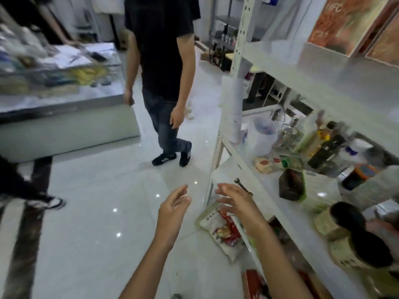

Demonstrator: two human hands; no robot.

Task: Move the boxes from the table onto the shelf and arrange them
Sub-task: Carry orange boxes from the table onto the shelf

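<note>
Tiled floor (86, 190), empty hands (172, 203) (235, 201) low, boxes (345, 24) well above on shelf (313, 67)

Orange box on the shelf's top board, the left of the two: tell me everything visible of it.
The orange box stands on the top board of the white metal shelf, at the upper right of the view. Its broad face carries a blurred orange-brown print with pale lettering and a pale border; it looks like cardboard. The frame cuts off its top. A second similar box stands close on its right; contact cannot be told.
</note>
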